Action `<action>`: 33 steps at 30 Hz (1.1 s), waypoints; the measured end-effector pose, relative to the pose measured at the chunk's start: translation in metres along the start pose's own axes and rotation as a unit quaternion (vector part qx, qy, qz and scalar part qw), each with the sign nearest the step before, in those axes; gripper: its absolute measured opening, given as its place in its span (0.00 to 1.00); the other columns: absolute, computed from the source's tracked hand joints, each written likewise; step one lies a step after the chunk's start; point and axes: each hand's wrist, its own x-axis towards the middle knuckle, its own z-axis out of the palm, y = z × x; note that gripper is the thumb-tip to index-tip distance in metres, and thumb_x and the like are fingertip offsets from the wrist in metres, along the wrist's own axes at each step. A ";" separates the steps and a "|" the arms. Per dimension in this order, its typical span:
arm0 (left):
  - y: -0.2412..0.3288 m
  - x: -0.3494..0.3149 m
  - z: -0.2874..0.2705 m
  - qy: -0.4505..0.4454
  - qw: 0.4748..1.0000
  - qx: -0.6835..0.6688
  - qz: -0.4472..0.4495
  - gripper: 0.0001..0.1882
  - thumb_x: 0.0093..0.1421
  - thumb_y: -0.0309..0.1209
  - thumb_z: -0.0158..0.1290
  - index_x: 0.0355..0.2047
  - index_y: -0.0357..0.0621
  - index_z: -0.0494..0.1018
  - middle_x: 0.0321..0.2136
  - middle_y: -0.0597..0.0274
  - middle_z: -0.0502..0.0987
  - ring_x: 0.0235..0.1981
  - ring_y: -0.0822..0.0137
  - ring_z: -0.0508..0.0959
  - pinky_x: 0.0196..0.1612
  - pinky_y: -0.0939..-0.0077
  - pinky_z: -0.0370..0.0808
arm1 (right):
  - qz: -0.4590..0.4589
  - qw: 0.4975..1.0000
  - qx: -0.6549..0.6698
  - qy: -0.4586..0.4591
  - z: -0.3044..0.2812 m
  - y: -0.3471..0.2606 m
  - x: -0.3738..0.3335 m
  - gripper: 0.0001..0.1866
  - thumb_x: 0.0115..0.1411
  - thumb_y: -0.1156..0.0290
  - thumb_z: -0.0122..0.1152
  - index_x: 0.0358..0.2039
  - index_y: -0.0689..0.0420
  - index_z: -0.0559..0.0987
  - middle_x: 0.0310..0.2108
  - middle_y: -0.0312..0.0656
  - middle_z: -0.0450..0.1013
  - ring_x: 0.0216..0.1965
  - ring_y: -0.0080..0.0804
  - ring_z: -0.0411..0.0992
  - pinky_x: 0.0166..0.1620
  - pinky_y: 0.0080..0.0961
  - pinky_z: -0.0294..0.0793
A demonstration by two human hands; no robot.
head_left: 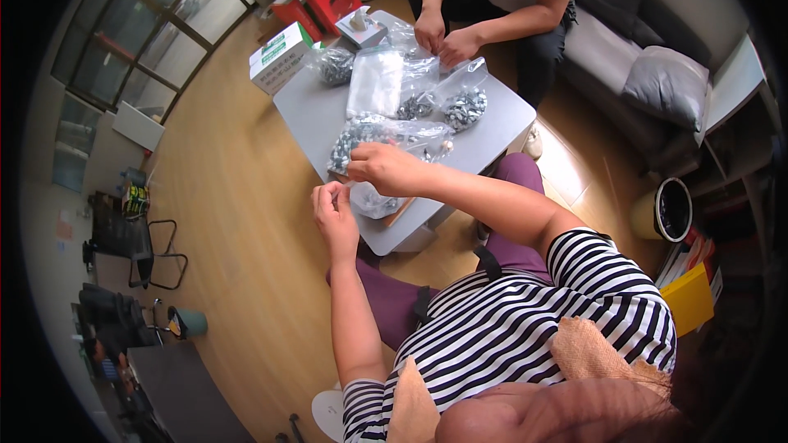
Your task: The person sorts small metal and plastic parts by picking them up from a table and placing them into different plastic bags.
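Observation:
Both my hands meet over the near left edge of the grey table (305, 115). My left hand (334, 212) is closed in a pinch, its fingertips close to my right hand. My right hand (384, 168) is also closed, fingertips pressed together. Whatever they pinch is too small to make out. Just beyond my right hand lies a clear plastic bag of small grey parts (349, 146). Below my right wrist is another clear bag (373, 203), partly covered by my forearm. Farther back lies a stack of flat clear bags (375, 86).
More bags of small dark parts (465, 108) lie on the table, with a tissue box (361, 30) at the back. Across the table, another person's hands (447, 43) work close together. A white carton (283, 57) stands beside the table; a bin (662, 210) is at the right.

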 end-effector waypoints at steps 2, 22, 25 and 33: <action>0.000 0.001 0.002 0.002 1.000 0.009 0.012 0.07 0.64 0.27 0.50 0.32 0.36 0.68 0.29 0.59 0.67 0.31 0.63 0.70 0.33 0.71 0.69 | 0.021 1.000 0.008 -0.006 -0.001 0.000 -0.001 0.02 0.52 0.78 0.58 0.26 0.60 0.73 0.26 0.42 0.66 0.32 0.42 0.68 0.36 0.34 0.67; -0.016 -0.003 -0.005 0.046 0.997 -0.047 -0.043 0.08 0.65 0.30 0.52 0.31 0.37 0.70 0.27 0.68 0.69 0.27 0.75 0.66 0.32 0.80 0.66 | 0.063 0.998 -0.016 0.011 -0.027 0.002 -0.008 0.04 0.47 0.81 0.56 0.23 0.59 0.72 0.26 0.42 0.68 0.34 0.45 0.70 0.36 0.37 0.69; -0.019 -0.004 -0.006 0.042 0.995 -0.067 -0.066 0.08 0.64 0.29 0.53 0.31 0.36 0.70 0.27 0.66 0.69 0.27 0.74 0.67 0.32 0.79 0.67 | 0.087 0.996 0.002 -0.010 -0.032 0.007 -0.010 0.04 0.47 0.82 0.57 0.24 0.59 0.73 0.26 0.42 0.69 0.34 0.45 0.70 0.36 0.37 0.70; -0.024 -0.008 -0.010 0.055 0.978 -0.164 -0.118 0.07 0.61 0.29 0.57 0.33 0.39 0.73 0.27 0.72 0.71 0.27 0.80 0.66 0.33 0.85 0.66 | 0.100 0.995 -0.011 0.018 -0.044 0.020 -0.017 0.06 0.42 0.83 0.55 0.21 0.60 0.71 0.24 0.43 0.67 0.31 0.46 0.71 0.33 0.37 0.70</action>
